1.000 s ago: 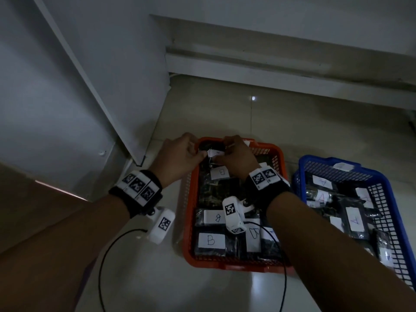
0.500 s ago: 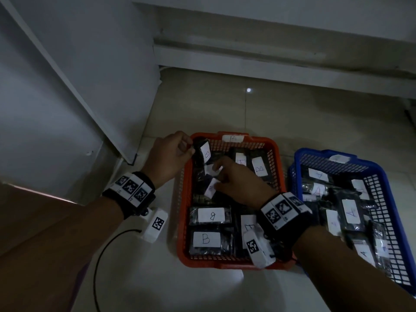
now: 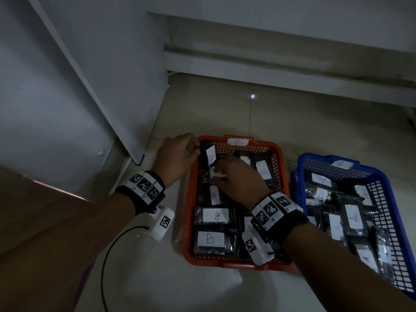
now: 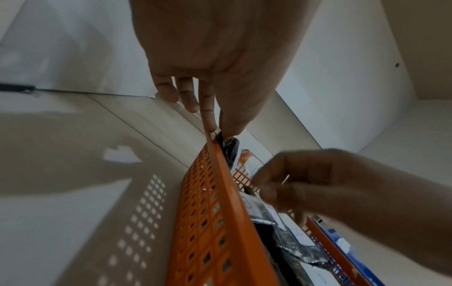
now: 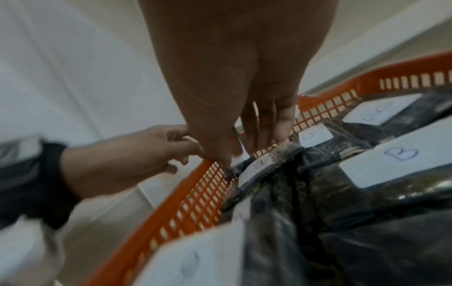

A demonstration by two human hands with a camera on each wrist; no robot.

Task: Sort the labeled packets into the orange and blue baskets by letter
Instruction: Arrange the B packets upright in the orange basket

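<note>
The B packet point(image 3: 209, 155) is standing upright at the far left corner of the orange basket point(image 3: 188, 199), right against the left wall, white label facing inward. The left hand point(image 3: 176, 157) has it pinched by the top edge between thumb and index finger, the other fingers point(image 4: 188, 96) loosely curled, pretty clear in the left wrist view. The right hand point(image 3: 238, 179) is just beside it inside the basket, fingers curled down and pinching a second dark packet point(image 5: 259, 164) with a small white label, lying on the pile. The rest of the orange basket is filled with dark shiny packets lying flat, every readable label a B, plus a B tag on the far rim point(image 3: 237, 141). The blue basket point(image 3: 396, 221) sits just right of the orange one, nearly touching, and holds packets marked A. Both baskets are on a pale tiled floor point(image 3: 315, 122) near a white wall panel point(image 3: 90, 75). Each wrist wears a black band with checkered marker tags.
</note>
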